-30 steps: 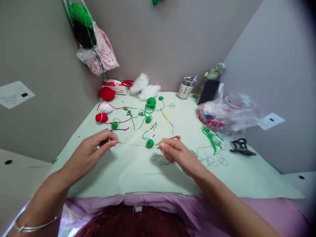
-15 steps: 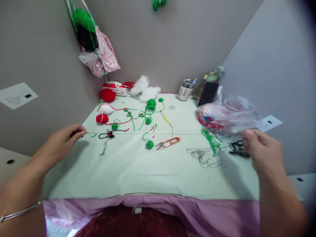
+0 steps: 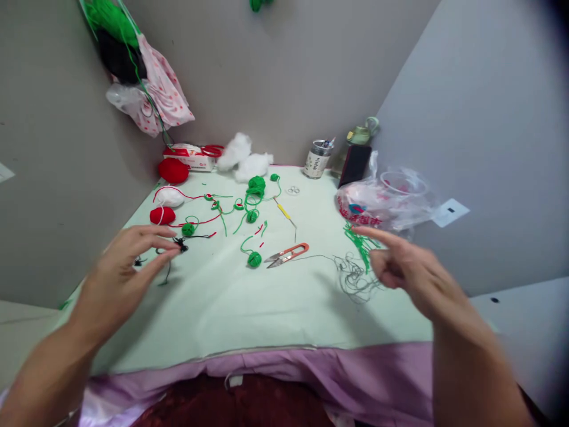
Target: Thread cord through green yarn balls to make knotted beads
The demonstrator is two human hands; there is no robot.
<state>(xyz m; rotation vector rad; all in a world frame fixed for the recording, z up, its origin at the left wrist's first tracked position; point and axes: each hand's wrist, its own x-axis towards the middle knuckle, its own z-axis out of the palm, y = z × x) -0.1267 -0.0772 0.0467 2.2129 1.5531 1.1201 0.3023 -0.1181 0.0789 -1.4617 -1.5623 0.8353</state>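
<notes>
At the left, my left hand (image 3: 128, 261) has its thumb and fingertips at a small black thread bundle (image 3: 181, 244), pinching it or just touching it; I cannot tell which. My right hand (image 3: 406, 267) is raised over the right side of the table, its index finger stretched out to the left and the other fingers curled. Below that finger lie green yarn scraps (image 3: 362, 246) and a tangle of thin dark thread (image 3: 353, 279). Orange-handled snips (image 3: 288, 255) rest mid-table, beside a green crocheted ball (image 3: 254, 259).
Farther back are a yellow-handled hook (image 3: 283, 211), green yarn (image 3: 255, 188), red yarn (image 3: 173, 171), white stuffing (image 3: 235, 151) and a pen can (image 3: 316, 161). A dark phone (image 3: 355, 165) and a plastic bag (image 3: 382, 204) stand at the back right.
Both hands have moved inward. My left hand has reached the black bundle, and my right index finger has stretched out. The thin thread no longer spans straight between my hands. The view has shifted.
</notes>
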